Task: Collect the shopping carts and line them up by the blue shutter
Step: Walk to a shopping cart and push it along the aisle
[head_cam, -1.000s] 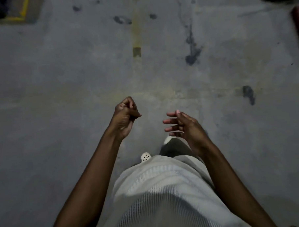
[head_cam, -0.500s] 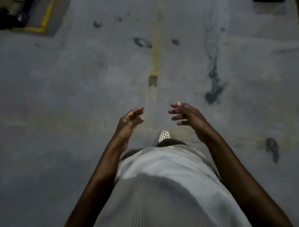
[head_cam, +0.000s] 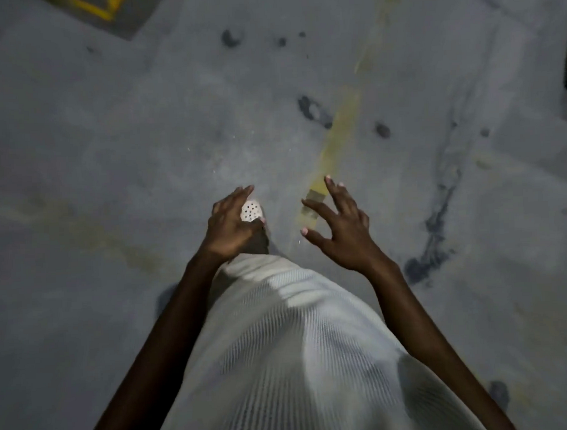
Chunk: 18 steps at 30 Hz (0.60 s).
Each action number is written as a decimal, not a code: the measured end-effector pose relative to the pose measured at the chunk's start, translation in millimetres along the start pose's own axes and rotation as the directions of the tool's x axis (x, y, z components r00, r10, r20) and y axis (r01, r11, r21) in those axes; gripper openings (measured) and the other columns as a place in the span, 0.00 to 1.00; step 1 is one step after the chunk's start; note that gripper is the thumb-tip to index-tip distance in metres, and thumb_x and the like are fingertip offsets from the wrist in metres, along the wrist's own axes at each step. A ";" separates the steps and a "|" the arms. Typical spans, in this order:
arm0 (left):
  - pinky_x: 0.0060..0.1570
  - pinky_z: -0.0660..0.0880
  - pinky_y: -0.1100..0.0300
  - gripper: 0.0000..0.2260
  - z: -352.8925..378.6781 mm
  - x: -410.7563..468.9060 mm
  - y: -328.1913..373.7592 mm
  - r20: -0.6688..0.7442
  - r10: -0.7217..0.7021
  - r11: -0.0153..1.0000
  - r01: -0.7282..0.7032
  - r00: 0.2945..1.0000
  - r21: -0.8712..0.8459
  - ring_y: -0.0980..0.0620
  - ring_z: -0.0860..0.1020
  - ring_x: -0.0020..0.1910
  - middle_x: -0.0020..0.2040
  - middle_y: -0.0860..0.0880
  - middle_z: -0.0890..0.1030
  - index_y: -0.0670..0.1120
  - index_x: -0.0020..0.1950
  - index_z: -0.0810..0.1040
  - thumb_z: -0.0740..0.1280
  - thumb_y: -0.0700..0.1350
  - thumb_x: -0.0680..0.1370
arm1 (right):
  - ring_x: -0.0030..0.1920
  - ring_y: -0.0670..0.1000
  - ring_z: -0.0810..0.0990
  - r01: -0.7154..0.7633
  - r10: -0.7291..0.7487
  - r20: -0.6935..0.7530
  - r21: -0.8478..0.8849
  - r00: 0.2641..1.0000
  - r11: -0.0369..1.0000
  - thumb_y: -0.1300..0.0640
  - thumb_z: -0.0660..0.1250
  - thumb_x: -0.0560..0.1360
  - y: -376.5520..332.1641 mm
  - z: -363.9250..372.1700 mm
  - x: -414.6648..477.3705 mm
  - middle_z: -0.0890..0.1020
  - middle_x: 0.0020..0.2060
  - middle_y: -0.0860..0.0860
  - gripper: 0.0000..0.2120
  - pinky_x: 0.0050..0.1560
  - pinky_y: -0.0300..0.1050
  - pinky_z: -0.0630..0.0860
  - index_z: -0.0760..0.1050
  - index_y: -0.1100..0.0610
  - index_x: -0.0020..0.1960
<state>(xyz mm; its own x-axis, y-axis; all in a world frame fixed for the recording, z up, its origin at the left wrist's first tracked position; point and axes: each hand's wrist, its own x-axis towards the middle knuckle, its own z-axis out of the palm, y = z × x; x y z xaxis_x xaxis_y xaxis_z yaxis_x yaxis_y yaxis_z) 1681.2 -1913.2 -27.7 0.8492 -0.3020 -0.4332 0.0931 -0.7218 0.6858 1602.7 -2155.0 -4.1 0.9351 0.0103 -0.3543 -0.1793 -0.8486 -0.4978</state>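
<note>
No shopping cart is to be seen, and no blue shutter either. Both lie outside this downward view, so where they stand cannot be told. This is judged to be a stretch of walking toward a cart, with nothing collected in hand.

The left grip (head_cam: 232, 231) is held out ahead of the body, fingers stretched and loosely spread, nothing in it. The right grip (head_cam: 345, 236) is held about level with it, a little apart, fingers splayed and slightly hooked, likewise empty. That both are carried forward and apart could be read as readiness for a cart handle, but that is only a judgement, as no handle is shown.

Past the left grip's fingers a white perforated clog (head_cam: 252, 211) is glimpsed, set forward on the concrete floor (head_cam: 110, 151), presumably mid-stride. The lower middle of the view is filled by a white mesh garment (head_cam: 298, 350), flanked by the two bare forearms.

A worn yellow painted line (head_cam: 338, 128) is seen leading away just beyond the right grip. Dark stains (head_cam: 433, 227) are spread to its right, with smaller spots near it. A yellow-edged marking (head_cam: 99, 10) is cut off at the top left corner. A dark shape at the right edge is too clipped to be named.

The next move is reckoned to call for a raised gaze, so that a cart can be found.
</note>
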 end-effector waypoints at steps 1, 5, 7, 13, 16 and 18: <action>0.76 0.54 0.55 0.31 -20.0 28.7 7.4 0.018 0.002 1.000 -0.002 1.000 0.003 0.47 0.58 0.80 0.81 0.48 0.62 0.52 0.81 0.63 0.71 0.49 0.80 | 0.83 0.52 0.40 0.005 -0.004 0.031 -0.052 1.000 0.999 0.38 0.65 0.81 -0.2 -15.9 27.8 0.40 0.84 0.46 0.28 0.76 0.67 0.52 0.65 0.40 0.79; 0.75 0.55 0.58 0.31 -104.9 138.2 60.1 0.074 0.043 0.999 -0.045 0.996 0.026 0.49 0.60 0.79 0.81 0.50 0.63 0.52 0.81 0.62 0.70 0.51 0.81 | 0.83 0.51 0.39 -0.010 0.010 0.010 -0.045 1.000 0.999 0.38 0.63 0.81 -19.1 -99.6 129.6 0.40 0.84 0.45 0.28 0.76 0.65 0.52 0.63 0.40 0.80; 0.74 0.58 0.56 0.30 -137.6 192.0 90.5 0.122 0.071 0.997 -0.071 0.990 -0.002 0.50 0.63 0.78 0.80 0.52 0.65 0.54 0.80 0.64 0.70 0.52 0.80 | 0.83 0.50 0.46 -0.051 0.055 -0.044 0.088 0.998 0.995 0.38 0.63 0.81 -29.1 -136.4 171.7 0.47 0.84 0.44 0.27 0.77 0.63 0.53 0.64 0.40 0.79; 0.66 0.74 0.56 0.22 -178.1 360.1 167.1 0.212 0.050 0.930 0.032 0.976 -0.365 0.55 0.76 0.67 0.69 0.52 0.78 0.53 0.73 0.73 0.71 0.46 0.80 | 0.74 0.41 0.69 -0.161 0.174 0.047 0.660 0.984 0.733 0.39 0.67 0.80 -15.7 -200.1 305.5 0.72 0.74 0.38 0.23 0.73 0.45 0.69 0.72 0.38 0.74; 0.60 0.76 0.58 0.19 -174.3 436.3 199.9 0.198 0.017 0.890 0.075 0.980 -0.450 0.53 0.79 0.62 0.65 0.48 0.81 0.48 0.71 0.75 0.70 0.42 0.80 | 0.67 0.39 0.75 -0.165 0.150 0.083 0.702 0.985 0.693 0.44 0.68 0.81 10.7 -232.5 383.3 0.77 0.69 0.40 0.20 0.61 0.32 0.70 0.75 0.42 0.72; 0.62 0.77 0.50 0.16 -170.9 492.2 225.6 0.202 -0.012 0.878 0.107 0.979 -0.467 0.49 0.80 0.62 0.63 0.47 0.82 0.48 0.68 0.77 0.70 0.43 0.81 | 0.62 0.38 0.78 -0.164 0.108 0.123 0.730 0.986 0.664 0.48 0.69 0.81 36.2 -265.8 444.8 0.81 0.65 0.42 0.19 0.60 0.31 0.73 0.77 0.46 0.72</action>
<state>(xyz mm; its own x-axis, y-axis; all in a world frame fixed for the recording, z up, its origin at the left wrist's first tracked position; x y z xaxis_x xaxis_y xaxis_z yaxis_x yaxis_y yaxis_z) 2209.0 -2118.3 13.7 0.7256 -0.4127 -0.5506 0.4155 -0.3751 0.8287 2093.4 -2321.7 30.7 0.8654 -0.0166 -0.5007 -0.4953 -0.1788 -0.8501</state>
